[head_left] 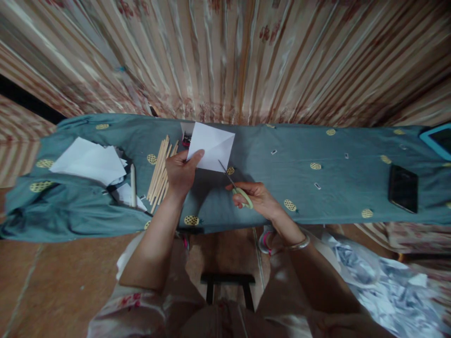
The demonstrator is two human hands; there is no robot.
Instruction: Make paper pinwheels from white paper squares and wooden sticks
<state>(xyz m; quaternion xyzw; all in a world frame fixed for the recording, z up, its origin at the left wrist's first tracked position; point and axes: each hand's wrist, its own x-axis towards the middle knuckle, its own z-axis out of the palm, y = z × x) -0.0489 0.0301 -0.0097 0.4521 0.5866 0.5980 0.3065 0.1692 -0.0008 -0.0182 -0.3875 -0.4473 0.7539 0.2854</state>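
Note:
My left hand point(182, 172) is closed on the left edge of a white sheet of paper point(213, 146), thumb on top. Faint crease lines run across the paper, which is held up over the cloth. In my right hand point(256, 198) is a pair of scissors point(242, 195) with pale green handles. Their blades point up and left, with the tip at the paper's lower edge. Whether the blades are around the paper I cannot tell. Left of my left hand lies a bundle of thin wooden sticks point(160, 173).
A stack of white paper point(88, 161) lies at the left beside a white stick-like tool point(133, 185). A small dark red object point(186, 139) sits behind the held paper. On the right are a black phone point(403, 188) and a blue-framed device point(437, 141). Curtains point(225, 61) hang behind the green tablecloth point(338, 188).

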